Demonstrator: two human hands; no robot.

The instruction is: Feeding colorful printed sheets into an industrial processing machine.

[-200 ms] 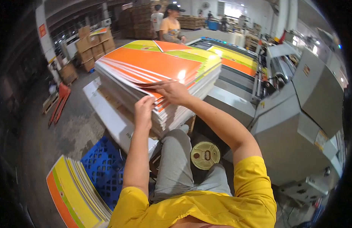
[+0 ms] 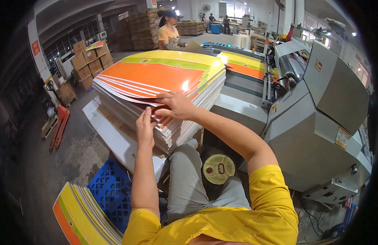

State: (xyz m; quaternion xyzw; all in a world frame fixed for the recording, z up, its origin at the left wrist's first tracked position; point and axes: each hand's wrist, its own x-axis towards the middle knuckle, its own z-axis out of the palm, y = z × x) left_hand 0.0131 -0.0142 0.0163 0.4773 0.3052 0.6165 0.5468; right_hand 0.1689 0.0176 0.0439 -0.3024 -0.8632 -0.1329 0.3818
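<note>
Sheet stack parted at its near corner, rest of top lying flat

Nearest me, at lower left, a smaller bundle of printed sheets lies at a slant by a blue crate; what bears it is not clear. A round yellowish lid shows below, near my knees.

Progress: partway, in my judgement. At the stack's near corner the upper sheets are raised and parted, and along its left edge white margins show in steps. The remaining top surface lies flat. Lower layers at the near corner have uneven edges, and I have neither hand on them.

Hands: my left hand stands upright at the near corner, fingers close together, tips at the sheet edges; whether it pinches any, I cannot tell. My right hand lies palm down over the same corner, thumb apart from the fingers, fingertips on the raised sheets. A firm grip cannot be confirmed.

Beyond the stack's right edge stands a grey machine, a printed sheet lying on its bed. Past the far edge is a co-worker in an orange shirt; farther back, stacked wooden pallets.
</note>
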